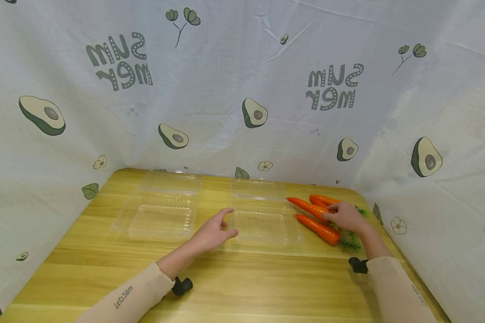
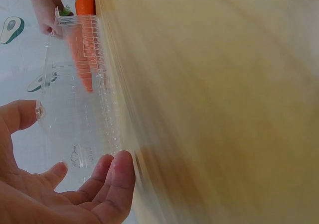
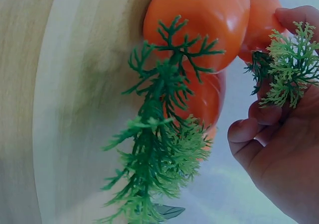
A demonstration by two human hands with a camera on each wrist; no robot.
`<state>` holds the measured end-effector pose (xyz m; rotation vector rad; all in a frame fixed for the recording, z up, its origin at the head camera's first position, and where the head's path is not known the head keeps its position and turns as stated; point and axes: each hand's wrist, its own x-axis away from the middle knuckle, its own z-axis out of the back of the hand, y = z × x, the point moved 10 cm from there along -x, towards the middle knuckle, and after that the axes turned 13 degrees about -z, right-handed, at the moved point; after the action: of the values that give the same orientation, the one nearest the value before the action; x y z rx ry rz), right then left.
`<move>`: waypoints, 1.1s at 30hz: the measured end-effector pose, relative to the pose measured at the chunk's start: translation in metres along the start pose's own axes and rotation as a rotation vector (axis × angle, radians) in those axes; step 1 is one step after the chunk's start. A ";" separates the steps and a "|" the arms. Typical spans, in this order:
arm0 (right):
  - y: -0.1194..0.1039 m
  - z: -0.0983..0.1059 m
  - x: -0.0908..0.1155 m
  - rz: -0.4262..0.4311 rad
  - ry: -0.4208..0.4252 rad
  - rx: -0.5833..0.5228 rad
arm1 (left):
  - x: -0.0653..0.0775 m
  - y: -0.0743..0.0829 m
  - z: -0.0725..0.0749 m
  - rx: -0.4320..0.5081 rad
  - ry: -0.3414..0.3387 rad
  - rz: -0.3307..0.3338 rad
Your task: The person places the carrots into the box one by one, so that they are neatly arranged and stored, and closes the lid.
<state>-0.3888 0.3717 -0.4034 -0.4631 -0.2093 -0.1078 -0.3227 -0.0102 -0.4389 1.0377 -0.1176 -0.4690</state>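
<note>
My right hand point(image 1: 347, 218) pinches an orange carrot point(image 1: 307, 206) near its leafy end, its thumb and fingers at the top of the root in the right wrist view. Another carrot point(image 1: 318, 229) lies just in front, its feathery green leaves point(image 3: 149, 129) large in the right wrist view. More carrot point(image 1: 323, 199) shows behind, partly covered by the hand. At the left edge of a clear plastic box point(image 1: 262, 228) with its lid folded back, my left hand point(image 1: 212, 233) hovers with fingers and thumb spread, a fingertip right at the rim. The carrots show through that box in the left wrist view.
A second clear plastic box point(image 1: 161, 222), its lid folded back too, stands on the left of the wooden table point(image 1: 242, 278). A white cloth point(image 1: 218, 80) printed with avocados hangs behind and at both sides, close to the table's back edge.
</note>
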 end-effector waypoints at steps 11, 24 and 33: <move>-0.005 0.010 0.002 0.048 0.007 -0.008 | 0.000 -0.002 0.000 -0.014 -0.003 0.005; -0.011 0.032 0.011 0.099 0.103 0.092 | 0.002 0.000 0.000 -0.015 -0.008 0.006; -0.029 0.040 0.019 0.143 0.116 0.094 | 0.002 0.002 0.000 -0.016 -0.008 0.003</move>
<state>-0.3817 0.3632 -0.3523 -0.3759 -0.0669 0.0147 -0.3201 -0.0100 -0.4376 1.0199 -0.1228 -0.4710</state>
